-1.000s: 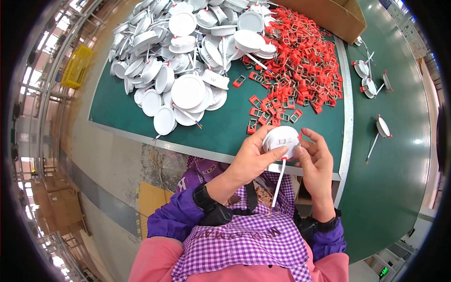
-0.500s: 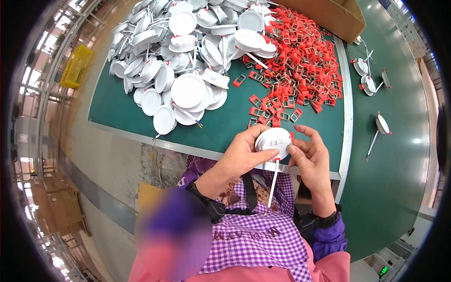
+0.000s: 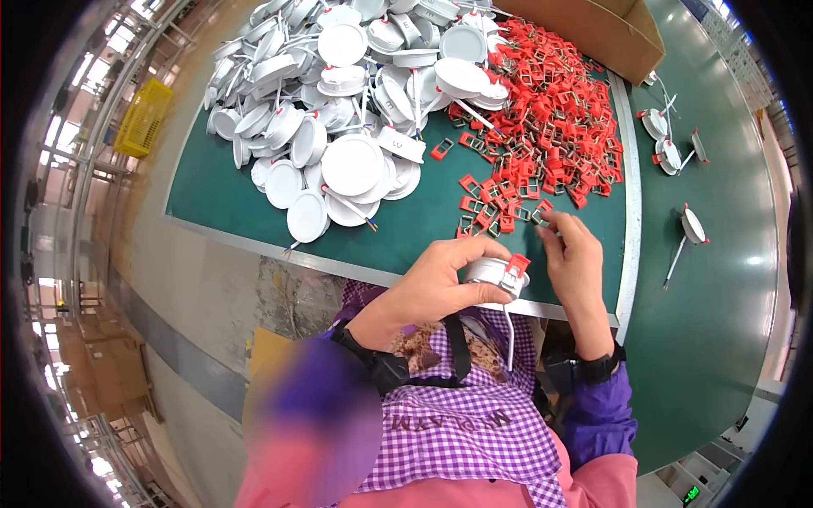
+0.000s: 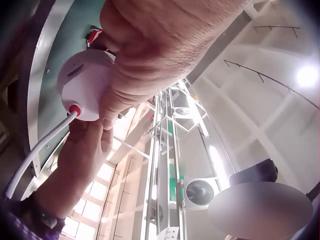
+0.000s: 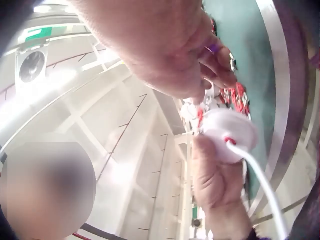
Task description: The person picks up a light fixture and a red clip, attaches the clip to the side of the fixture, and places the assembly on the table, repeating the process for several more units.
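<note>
In the head view the left hand [image 3: 440, 284] grips a white round lamp [image 3: 489, 273] by its side, fingers above and thumb below. A red clip [image 3: 517, 265] sits on the lamp's right side, and its white cable [image 3: 510, 339] hangs down. At the near end of the clip pile, the right hand [image 3: 578, 262] pinches a red-and-metal clip [image 3: 543, 208] between thumb and index finger. The right wrist view shows a metal piece [image 5: 233, 62] at the right hand's [image 5: 170, 50] fingertips, above the held lamp [image 5: 229, 131]. The left wrist view shows the lamp's [image 4: 82, 87] cable side.
A heap of white lamps [image 3: 351, 165] covers the table's left part, beside a pile of red clips [image 3: 550, 118]. A cardboard box [image 3: 614, 34] stands at the back. Several lamps with cables lie on the green surface [image 3: 703, 339] at right. A metal edge [image 3: 631, 220] divides the surfaces.
The right hand has left the lamp and moved up to the clips, where it has taken hold of one. In the left hand the lamp has turned, so its side clip faces the camera.
</note>
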Demonstrator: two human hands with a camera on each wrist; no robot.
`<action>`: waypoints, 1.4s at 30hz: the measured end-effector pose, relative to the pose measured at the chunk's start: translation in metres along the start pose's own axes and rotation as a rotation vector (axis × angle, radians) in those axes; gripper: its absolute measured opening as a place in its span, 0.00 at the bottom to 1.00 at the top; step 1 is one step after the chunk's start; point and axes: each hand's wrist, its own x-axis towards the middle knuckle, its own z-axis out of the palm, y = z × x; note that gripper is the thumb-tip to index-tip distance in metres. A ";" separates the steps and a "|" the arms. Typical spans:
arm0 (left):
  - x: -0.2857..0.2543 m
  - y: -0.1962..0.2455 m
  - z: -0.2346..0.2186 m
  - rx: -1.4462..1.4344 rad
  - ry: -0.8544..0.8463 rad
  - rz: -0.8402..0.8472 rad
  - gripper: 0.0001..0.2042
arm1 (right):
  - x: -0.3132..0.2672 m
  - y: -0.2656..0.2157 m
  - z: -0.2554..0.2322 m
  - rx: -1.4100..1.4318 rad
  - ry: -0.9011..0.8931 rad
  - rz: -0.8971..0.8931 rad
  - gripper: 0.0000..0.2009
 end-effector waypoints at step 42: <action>0.022 -0.042 0.043 -0.447 0.304 -0.134 0.22 | -0.041 -0.007 0.022 0.954 0.212 0.315 0.08</action>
